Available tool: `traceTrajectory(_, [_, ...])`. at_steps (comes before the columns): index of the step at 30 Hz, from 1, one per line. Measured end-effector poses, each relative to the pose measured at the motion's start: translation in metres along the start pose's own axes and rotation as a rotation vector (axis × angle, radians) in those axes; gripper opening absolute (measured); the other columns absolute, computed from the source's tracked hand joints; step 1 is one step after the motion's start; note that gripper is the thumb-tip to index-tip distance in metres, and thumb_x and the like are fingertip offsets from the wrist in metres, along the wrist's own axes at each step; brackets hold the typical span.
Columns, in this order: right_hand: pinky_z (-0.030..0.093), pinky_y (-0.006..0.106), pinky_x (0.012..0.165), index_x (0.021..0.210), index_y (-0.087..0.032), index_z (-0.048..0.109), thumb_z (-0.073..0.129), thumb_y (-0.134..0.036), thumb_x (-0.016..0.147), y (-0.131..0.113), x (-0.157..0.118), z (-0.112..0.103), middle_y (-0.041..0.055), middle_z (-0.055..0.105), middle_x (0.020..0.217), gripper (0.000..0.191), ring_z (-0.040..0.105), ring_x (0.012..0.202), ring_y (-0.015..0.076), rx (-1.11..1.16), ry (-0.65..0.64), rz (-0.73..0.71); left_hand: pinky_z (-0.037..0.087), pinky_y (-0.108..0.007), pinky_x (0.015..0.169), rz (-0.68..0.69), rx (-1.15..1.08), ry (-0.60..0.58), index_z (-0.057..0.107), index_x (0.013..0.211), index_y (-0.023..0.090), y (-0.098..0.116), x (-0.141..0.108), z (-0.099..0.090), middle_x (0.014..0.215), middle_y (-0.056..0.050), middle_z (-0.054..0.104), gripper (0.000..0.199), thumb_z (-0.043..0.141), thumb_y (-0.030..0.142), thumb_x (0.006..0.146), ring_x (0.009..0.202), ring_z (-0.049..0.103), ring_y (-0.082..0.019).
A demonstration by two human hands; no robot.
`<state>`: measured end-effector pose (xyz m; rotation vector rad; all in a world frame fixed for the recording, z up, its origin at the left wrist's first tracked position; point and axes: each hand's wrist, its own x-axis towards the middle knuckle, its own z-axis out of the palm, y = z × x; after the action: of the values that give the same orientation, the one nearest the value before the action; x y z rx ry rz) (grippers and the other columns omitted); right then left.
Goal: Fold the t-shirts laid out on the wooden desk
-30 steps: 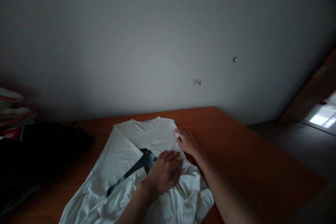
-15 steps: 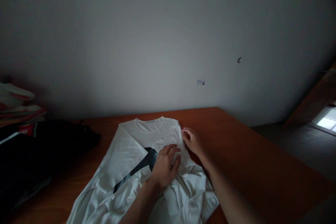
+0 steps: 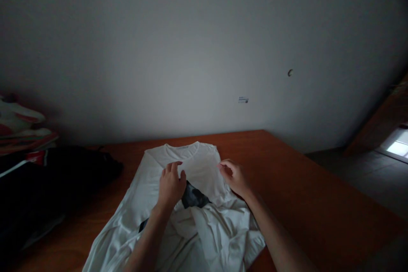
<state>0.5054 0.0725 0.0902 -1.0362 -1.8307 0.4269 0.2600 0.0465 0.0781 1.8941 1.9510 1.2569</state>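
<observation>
Against a plain wall (image 3: 191, 51), the counter (image 3: 306, 204) carries a white shirt (image 3: 202, 170), collar (image 3: 182, 159) near the back edge. Half-open and apparently empty, the left hand (image 3: 171, 185) is over it; the right hand (image 3: 235, 178) curls at its side, grip unclear. One-sided tugging could skew it, the bunched folds (image 3: 219, 229) dragging.

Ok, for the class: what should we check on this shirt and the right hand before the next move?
1. Round-necked white cloth shirt on the brown wooden table: ok.
2. Neckline toward the pale grey wall: ok.
3. Lower fabric smooth: not ok, bunched.
4. Dark angular patch fully visible: not ok, partly covered.
5. Black fabric heap apart from the shirt: ok.
6. Bare right hand gripping the shirt's edge: cannot tell.
</observation>
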Motion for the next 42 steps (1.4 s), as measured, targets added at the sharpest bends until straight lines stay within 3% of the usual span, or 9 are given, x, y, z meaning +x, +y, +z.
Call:
traceTrajectory(4, [0.05, 0.038, 0.1, 0.12, -0.021, 0.066, 0.051, -0.034, 0.098, -0.029, -0.009, 0.02, 0.0099, 0.071, 0.12, 0.03, 0.064, 0.114, 0.0231, -0.051, -0.123, -0.111, 0.032, -0.068, 0.111, -0.013, 0.223, -0.009, 0.062, 0.123, 0.012, -0.029, -0.01, 0.002, 0.137, -0.025, 0.06, 0.039, 0.045, 0.027, 0.091, 0.136, 0.048, -0.04])
traceTrajectory(7, [0.034, 0.049, 0.118, 0.148, -0.019, 0.046, 0.057, -0.04, 0.096, -0.036, -0.025, 0.038, 0.0151, 0.045, 0.156, 0.057, 0.039, 0.145, 0.0288, -0.206, -0.33, -0.123, 0.028, -0.066, 0.114, 0.031, 0.313, -0.054, 0.063, 0.124, 0.016, -0.037, -0.015, 0.006, 0.139, -0.02, 0.062, 0.038, 0.045, 0.03, 0.093, 0.142, 0.043, -0.038])
traceTrajectory(11, [0.026, 0.056, 0.12, 0.146, -0.024, 0.05, 0.052, -0.049, 0.099, -0.038, -0.036, 0.046, 0.0124, 0.043, 0.158, 0.053, 0.035, 0.148, 0.0298, -0.305, -0.565, -0.081, 0.03, -0.063, 0.115, 0.063, 0.412, -0.095, 0.065, 0.123, 0.018, -0.042, -0.01, 0.006, 0.143, -0.018, 0.06, 0.037, 0.042, 0.026, 0.094, 0.143, 0.043, -0.036])
traceTrajectory(18, [0.021, 0.059, 0.121, 0.148, -0.018, 0.047, 0.041, -0.043, 0.104, -0.033, -0.032, 0.049, 0.0153, 0.038, 0.16, 0.051, 0.03, 0.151, 0.0303, -0.456, -0.33, 0.02, 0.042, -0.047, 0.111, 0.002, 0.572, -0.079, 0.057, 0.13, 0.005, -0.043, 0.0, -0.007, 0.146, -0.024, 0.054, 0.044, 0.032, 0.017, 0.096, 0.137, 0.05, -0.03])
traceTrajectory(23, [0.018, 0.062, 0.121, 0.151, -0.019, 0.045, 0.036, -0.053, 0.104, -0.025, -0.034, 0.053, 0.0172, 0.035, 0.161, 0.059, 0.026, 0.152, 0.0321, -0.544, -0.421, 0.104, 0.039, -0.065, 0.108, 0.002, 0.671, -0.134, 0.058, 0.129, 0.004, -0.047, -0.006, -0.013, 0.139, -0.028, 0.058, 0.046, 0.031, 0.021, 0.096, 0.128, 0.057, -0.04])
traceTrajectory(28, [0.013, 0.064, 0.121, 0.154, -0.02, 0.039, 0.037, -0.058, 0.102, -0.025, -0.031, 0.052, 0.0169, 0.028, 0.164, 0.065, 0.019, 0.154, 0.0327, -0.568, -0.488, 0.141, 0.049, -0.044, 0.105, 0.157, 0.655, -0.374, 0.067, 0.121, 0.012, -0.075, 0.01, -0.039, 0.134, -0.02, 0.066, 0.039, 0.044, 0.021, 0.091, 0.128, 0.06, -0.029])
traceTrajectory(31, [0.009, 0.066, 0.12, 0.155, -0.023, 0.039, 0.036, -0.06, 0.102, -0.022, -0.029, 0.053, 0.0155, 0.027, 0.165, 0.065, 0.018, 0.154, 0.0321, -0.566, -0.49, 0.151, 0.045, -0.048, 0.11, 0.234, 0.645, -0.456, 0.068, 0.123, 0.019, -0.098, 0.007, -0.066, 0.142, -0.015, 0.062, 0.04, 0.043, 0.025, 0.092, 0.134, 0.056, -0.03])
traceTrajectory(38, [0.012, 0.071, 0.118, 0.153, -0.024, 0.042, 0.043, -0.058, 0.1, -0.01, -0.014, 0.058, 0.0157, 0.03, 0.163, 0.063, 0.024, 0.152, 0.0352, -0.528, -0.483, 0.092, 0.035, -0.064, 0.113, 0.499, 0.617, -0.231, 0.069, 0.12, 0.03, -0.139, -0.022, -0.078, 0.147, -0.012, 0.058, 0.039, 0.04, 0.025, 0.095, 0.146, 0.039, -0.035])
traceTrajectory(42, [0.015, 0.068, 0.119, 0.153, -0.024, 0.042, 0.044, -0.058, 0.1, -0.003, -0.001, 0.057, 0.0151, 0.031, 0.163, 0.063, 0.024, 0.152, 0.0336, -0.523, -0.512, 0.093, 0.035, -0.068, 0.11, 0.543, 0.59, -0.259, 0.069, 0.121, 0.034, -0.14, -0.009, -0.071, 0.148, -0.012, 0.056, 0.043, 0.039, 0.018, 0.094, 0.144, 0.041, -0.038])
